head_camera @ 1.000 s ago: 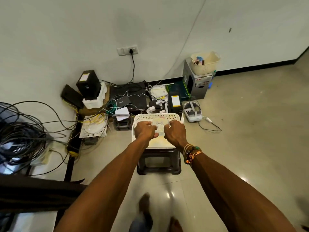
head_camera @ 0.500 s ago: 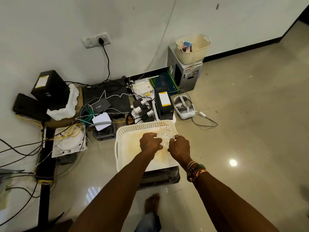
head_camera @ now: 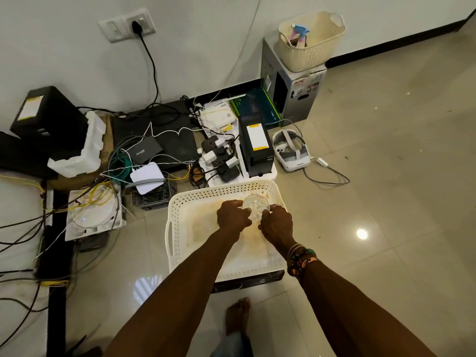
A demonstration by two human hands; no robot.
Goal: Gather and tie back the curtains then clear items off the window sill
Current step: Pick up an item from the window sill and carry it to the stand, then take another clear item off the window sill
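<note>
A clear round glass bowl (head_camera: 255, 205) hangs just inside the far right corner of a white perforated plastic basket (head_camera: 180, 228). My left hand (head_camera: 231, 216) grips the bowl's left side and my right hand (head_camera: 277, 224) grips its right side, fingers curled round the rim. The basket rests on a low black stool (head_camera: 247, 280) on the tiled floor. Its stained bottom holds nothing else that I can see. No curtain or window sill is in view.
Along the wall lies a clutter of routers, a power strip (head_camera: 221, 161), black boxes and tangled cables (head_camera: 31, 228). A white headset (head_camera: 292, 150) lies on the floor to the right. A cream basket (head_camera: 313, 45) sits on a grey carton. My bare foot (head_camera: 237, 318) stands below the stool.
I have stepped closer and the view has tilted down over the basket. Both hands, still holding the bowl, have gone lower into the basket's far right corner.
</note>
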